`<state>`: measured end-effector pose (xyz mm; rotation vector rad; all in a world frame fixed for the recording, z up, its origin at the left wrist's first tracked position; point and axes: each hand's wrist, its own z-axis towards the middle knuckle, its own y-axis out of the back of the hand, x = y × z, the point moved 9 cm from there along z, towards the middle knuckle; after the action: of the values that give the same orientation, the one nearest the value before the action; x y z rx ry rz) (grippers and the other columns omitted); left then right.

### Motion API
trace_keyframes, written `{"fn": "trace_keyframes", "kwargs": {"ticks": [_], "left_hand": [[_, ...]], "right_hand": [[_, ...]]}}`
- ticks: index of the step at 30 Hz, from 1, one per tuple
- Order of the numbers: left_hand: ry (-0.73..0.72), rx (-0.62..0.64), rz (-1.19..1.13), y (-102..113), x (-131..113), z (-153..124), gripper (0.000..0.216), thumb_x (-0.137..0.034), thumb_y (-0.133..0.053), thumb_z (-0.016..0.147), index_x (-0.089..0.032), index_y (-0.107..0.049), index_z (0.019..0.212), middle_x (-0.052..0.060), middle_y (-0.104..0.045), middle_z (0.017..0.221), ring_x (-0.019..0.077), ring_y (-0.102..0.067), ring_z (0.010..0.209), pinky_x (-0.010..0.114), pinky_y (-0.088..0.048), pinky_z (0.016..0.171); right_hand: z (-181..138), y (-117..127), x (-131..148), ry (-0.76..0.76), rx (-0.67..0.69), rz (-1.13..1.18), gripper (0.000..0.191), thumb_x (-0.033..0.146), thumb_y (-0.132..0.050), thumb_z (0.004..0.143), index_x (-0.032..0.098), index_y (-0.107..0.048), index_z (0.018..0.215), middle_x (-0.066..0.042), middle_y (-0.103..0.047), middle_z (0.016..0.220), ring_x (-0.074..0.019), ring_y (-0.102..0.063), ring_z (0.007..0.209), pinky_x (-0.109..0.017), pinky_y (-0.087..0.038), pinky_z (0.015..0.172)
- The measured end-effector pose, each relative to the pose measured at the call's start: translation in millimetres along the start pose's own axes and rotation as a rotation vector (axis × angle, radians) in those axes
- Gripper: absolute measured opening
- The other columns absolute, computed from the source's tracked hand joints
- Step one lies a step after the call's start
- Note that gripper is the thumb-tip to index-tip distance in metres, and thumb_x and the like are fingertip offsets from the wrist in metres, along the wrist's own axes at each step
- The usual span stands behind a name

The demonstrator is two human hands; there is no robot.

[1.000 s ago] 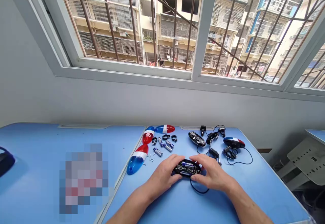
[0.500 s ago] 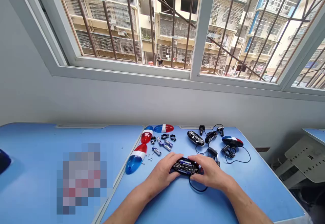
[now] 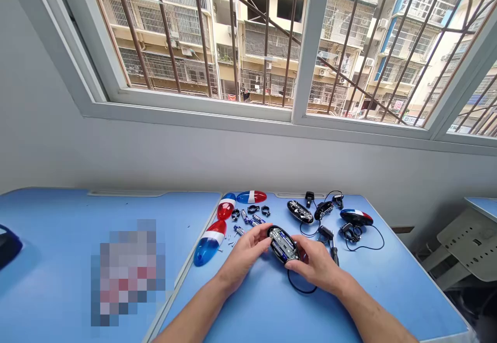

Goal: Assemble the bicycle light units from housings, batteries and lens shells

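Note:
Both hands hold a black oval light base (image 3: 283, 243) with batteries showing in it, lifted and tilted just above the blue table (image 3: 272, 306). My left hand (image 3: 245, 252) grips its left end with thumb and fingers. My right hand (image 3: 316, 262) pinches its near right end. A black cable (image 3: 297, 287) trails from the base and loops on the table under my right hand.
Red-white-blue lens covers (image 3: 210, 242) (image 3: 251, 197), loose batteries (image 3: 252, 219), small screws and black clamps (image 3: 259, 209) lie left and behind. Another open base (image 3: 300, 212), a closed light (image 3: 356, 217) and wired switches lie at the back right. A screwdriver (image 3: 330, 244) lies beside my right hand.
The base was flat on the table under both hands; now it is raised and turned, its long axis running diagonally. Both hands shifted slightly toward the wall with it.

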<state>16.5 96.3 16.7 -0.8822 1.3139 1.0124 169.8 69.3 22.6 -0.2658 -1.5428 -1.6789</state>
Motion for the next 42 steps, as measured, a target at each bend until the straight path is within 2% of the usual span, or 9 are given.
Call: {"fn": "trace_keyframes", "kwargs": {"ticks": [3, 7, 9, 14, 18, 23, 32, 36, 42], "left_hand": [[-0.018, 0.019, 0.039, -5, -2, -1, 0.064, -0.045, -0.062, 0.084, -0.015, -0.048, 0.138, 0.012, -0.061, 0.129, 0.0283, -0.057, 0.119, 0.038, -0.050, 0.094], [-0.064, 0.112, 0.149, -17, 5, -2, 0.101, -0.036, -0.076, 0.073, -0.015, -0.019, 0.154, 0.017, -0.047, 0.144, 0.0294, -0.060, 0.112, 0.042, -0.050, 0.096], [-0.099, 0.124, 0.295, -18, 7, -3, 0.109, -0.030, -0.079, 0.068, -0.019, -0.014, 0.155, 0.016, -0.041, 0.150, 0.0316, -0.057, 0.117, 0.046, -0.048, 0.100], [-0.198, 0.109, 0.583, -16, 2, -5, 0.107, -0.022, -0.078, 0.068, -0.024, -0.015, 0.155, 0.015, -0.033, 0.156, 0.0357, -0.039, 0.136, 0.053, -0.036, 0.110], [-0.258, 0.076, 0.634, -17, 9, -2, 0.105, -0.032, -0.079, 0.072, -0.022, -0.014, 0.155, 0.017, -0.028, 0.158, 0.0367, -0.030, 0.142, 0.055, -0.031, 0.114], [-0.324, 0.024, 0.686, -17, 18, 1, 0.111, -0.042, -0.082, 0.068, -0.018, -0.016, 0.154, 0.019, -0.032, 0.155, 0.0393, -0.031, 0.142, 0.055, -0.029, 0.115], [-0.259, 0.073, 0.728, -23, 9, -5, 0.118, -0.051, -0.080, 0.068, -0.015, -0.008, 0.155, 0.024, -0.026, 0.156, 0.0410, -0.026, 0.143, 0.057, -0.027, 0.115], [-0.220, 0.070, 0.775, -22, 9, -4, 0.119, -0.054, -0.079, 0.065, -0.013, -0.012, 0.154, 0.025, -0.028, 0.155, 0.0429, -0.028, 0.141, 0.059, -0.028, 0.114], [-0.159, 0.053, 0.847, -22, 10, -4, 0.110, -0.039, -0.078, 0.064, -0.004, -0.018, 0.151, 0.028, -0.029, 0.154, 0.0409, -0.029, 0.142, 0.053, -0.029, 0.116]], "right_hand": [[0, -4, 2, -0.017, -0.004, -0.040, 0.040, 0.032, -0.069, 0.079, 0.018, -0.058, 0.115, -0.002, -0.068, 0.081, -0.0171, -0.060, 0.069, -0.026, -0.042, 0.062], [-1, -5, 6, -0.049, 0.002, -0.055, 0.042, 0.031, -0.070, 0.077, 0.018, -0.054, 0.114, -0.001, -0.067, 0.078, -0.0175, -0.061, 0.067, -0.026, -0.040, 0.062], [-2, -5, 7, -0.066, 0.018, -0.055, 0.043, 0.030, -0.070, 0.076, 0.020, -0.053, 0.114, 0.001, -0.065, 0.075, -0.0169, -0.060, 0.065, -0.025, -0.039, 0.061], [-1, -3, 10, -0.057, 0.027, -0.041, 0.043, 0.031, -0.069, 0.077, 0.019, -0.052, 0.115, 0.001, -0.064, 0.078, -0.0180, -0.059, 0.069, -0.027, -0.041, 0.064], [-2, -4, 9, -0.079, 0.023, -0.071, 0.041, 0.033, -0.071, 0.077, 0.018, -0.054, 0.110, -0.002, -0.064, 0.084, -0.0186, -0.059, 0.074, -0.027, -0.041, 0.066], [-3, -5, 13, -0.094, 0.018, -0.095, 0.038, 0.034, -0.072, 0.074, 0.020, -0.055, 0.105, 0.000, -0.061, 0.082, -0.0178, -0.056, 0.073, -0.027, -0.040, 0.066], [-4, -5, 15, -0.118, 0.049, -0.086, 0.037, 0.030, -0.073, 0.073, 0.019, -0.055, 0.104, 0.001, -0.057, 0.080, -0.0174, -0.053, 0.074, -0.027, -0.038, 0.065], [-5, -6, 19, -0.090, 0.061, -0.091, 0.031, 0.030, -0.070, 0.075, 0.019, -0.056, 0.101, 0.000, -0.058, 0.082, -0.0172, -0.053, 0.074, -0.027, -0.038, 0.066], [-6, -7, 19, -0.044, 0.081, -0.101, 0.024, 0.027, -0.064, 0.080, 0.017, -0.058, 0.101, -0.002, -0.060, 0.086, -0.0175, -0.055, 0.074, -0.029, -0.039, 0.068]]}}
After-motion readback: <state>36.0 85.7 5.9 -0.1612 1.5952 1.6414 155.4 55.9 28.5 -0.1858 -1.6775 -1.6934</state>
